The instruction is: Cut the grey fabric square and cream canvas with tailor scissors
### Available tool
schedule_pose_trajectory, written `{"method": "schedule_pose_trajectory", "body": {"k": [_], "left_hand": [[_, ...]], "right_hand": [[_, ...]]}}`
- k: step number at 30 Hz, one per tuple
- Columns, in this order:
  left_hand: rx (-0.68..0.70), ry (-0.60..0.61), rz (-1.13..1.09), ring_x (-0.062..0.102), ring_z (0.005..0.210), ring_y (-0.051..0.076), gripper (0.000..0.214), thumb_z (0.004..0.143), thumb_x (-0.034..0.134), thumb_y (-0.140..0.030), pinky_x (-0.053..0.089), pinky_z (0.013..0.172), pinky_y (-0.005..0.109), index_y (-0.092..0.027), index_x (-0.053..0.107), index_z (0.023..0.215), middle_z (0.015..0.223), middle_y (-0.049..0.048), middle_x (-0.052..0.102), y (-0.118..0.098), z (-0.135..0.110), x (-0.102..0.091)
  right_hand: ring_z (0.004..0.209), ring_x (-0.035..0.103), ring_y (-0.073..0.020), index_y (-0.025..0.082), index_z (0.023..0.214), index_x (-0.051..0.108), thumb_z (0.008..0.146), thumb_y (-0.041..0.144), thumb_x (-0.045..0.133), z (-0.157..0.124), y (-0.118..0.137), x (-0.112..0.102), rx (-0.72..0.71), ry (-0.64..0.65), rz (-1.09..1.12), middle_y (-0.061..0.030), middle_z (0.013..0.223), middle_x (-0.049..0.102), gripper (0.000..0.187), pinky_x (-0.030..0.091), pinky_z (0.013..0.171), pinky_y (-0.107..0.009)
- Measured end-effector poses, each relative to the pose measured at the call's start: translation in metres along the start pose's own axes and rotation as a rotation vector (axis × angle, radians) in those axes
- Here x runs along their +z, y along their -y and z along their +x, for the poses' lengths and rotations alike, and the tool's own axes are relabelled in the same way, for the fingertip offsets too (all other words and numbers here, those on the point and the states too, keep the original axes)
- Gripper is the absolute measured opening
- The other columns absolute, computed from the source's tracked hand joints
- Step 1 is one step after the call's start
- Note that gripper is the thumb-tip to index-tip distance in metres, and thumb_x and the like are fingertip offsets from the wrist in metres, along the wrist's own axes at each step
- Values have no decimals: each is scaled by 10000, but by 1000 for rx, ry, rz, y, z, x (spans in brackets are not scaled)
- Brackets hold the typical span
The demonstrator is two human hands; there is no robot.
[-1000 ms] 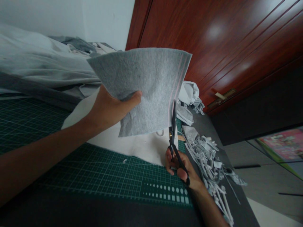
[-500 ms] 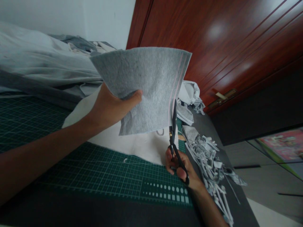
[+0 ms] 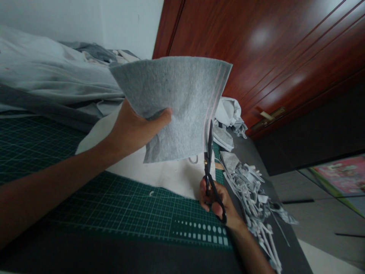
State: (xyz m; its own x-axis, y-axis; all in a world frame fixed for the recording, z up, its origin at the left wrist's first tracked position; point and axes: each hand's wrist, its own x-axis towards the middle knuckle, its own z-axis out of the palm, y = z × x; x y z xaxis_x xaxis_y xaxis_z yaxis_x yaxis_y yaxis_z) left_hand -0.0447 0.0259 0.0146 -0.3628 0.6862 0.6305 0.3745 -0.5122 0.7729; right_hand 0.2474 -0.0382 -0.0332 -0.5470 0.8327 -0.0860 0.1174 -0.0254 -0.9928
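My left hand (image 3: pixel 137 127) grips a grey piece of fabric (image 3: pixel 182 95) and holds it up off the table, thumb on the near face and the other fingers hidden behind. Pale pink lines run down the fabric close to its right edge. In my right hand (image 3: pixel 216 201) is a pair of black scissors (image 3: pixel 209 160), fingers through the handles. The blades point upward at the fabric's lower right edge, beside the pink lines. Under the raised piece lies a cream fabric piece (image 3: pixel 168 179), with a small curled grey scrap (image 3: pixel 193 159) on it.
A green cutting mat (image 3: pixel 119 205) covers much of the dark table. Tangled grey offcuts (image 3: pixel 253 190) lie along the right, with folded fabric (image 3: pixel 224 137) behind them. Large heaped cloth (image 3: pixel 51 68) fills the back left. A reddish wooden door (image 3: pixel 256 49) stands behind.
The scissor handles have drawn slightly closer together in my right hand. The grey fabric's top right corner has shifted a touch to the right; my left hand keeps its hold.
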Motion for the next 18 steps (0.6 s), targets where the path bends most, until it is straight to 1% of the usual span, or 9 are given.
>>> {"method": "schedule_pose_trajectory", "body": {"k": [3,6,8,10,13,16,18], "left_hand": [[-8,-21,3,689,1119,244,379,714,709,-153,506,1079,435,-142,642,1087,1135,77,730,-3,0,0],[-4,-17,16,697,1102,245,380,713,712,-152,505,1082,448,-143,631,1084,1135,82,733,-4,-1,0],[5,-17,22,697,1102,242,406,701,713,-156,505,1079,446,-149,618,1096,1146,76,734,-3,-1,0],[5,-23,23,694,1113,242,420,695,713,-172,514,1066,431,-158,608,1101,1162,78,735,-3,-1,0],[0,-30,22,690,1120,241,483,686,716,-185,512,1067,424,-172,587,1151,1165,76,737,-3,-1,0],[15,-22,24,677,1144,239,556,684,708,-175,494,1085,425,-163,555,1218,1184,73,730,-5,-1,-1],[7,-16,19,669,1156,237,547,691,704,-173,487,1088,418,-146,549,1216,1210,83,722,-7,-1,-1]], "right_hand": [[474,327,-74,214,924,566,604,788,805,1,-3,3,-18,-19,45,81,600,420,699,237,442,-234],[461,399,-90,208,1052,607,716,702,798,1,-6,5,-45,-40,19,62,597,500,627,277,443,-236],[472,440,-99,207,1085,613,775,636,786,1,-6,7,-63,-47,-22,52,605,538,557,312,458,-237],[487,463,-103,208,1071,612,808,589,777,1,-6,8,-82,-51,-40,50,611,550,491,344,480,-237],[508,477,-107,208,1029,600,818,558,775,0,-7,9,-89,-44,-31,48,633,547,445,369,498,-240],[501,466,-101,211,1008,588,823,546,773,-1,-8,10,-81,-35,-18,50,637,538,425,352,483,-232],[493,458,-97,210,998,583,823,549,770,-2,-8,10,-76,-31,-17,52,627,533,424,337,474,-226]]}}
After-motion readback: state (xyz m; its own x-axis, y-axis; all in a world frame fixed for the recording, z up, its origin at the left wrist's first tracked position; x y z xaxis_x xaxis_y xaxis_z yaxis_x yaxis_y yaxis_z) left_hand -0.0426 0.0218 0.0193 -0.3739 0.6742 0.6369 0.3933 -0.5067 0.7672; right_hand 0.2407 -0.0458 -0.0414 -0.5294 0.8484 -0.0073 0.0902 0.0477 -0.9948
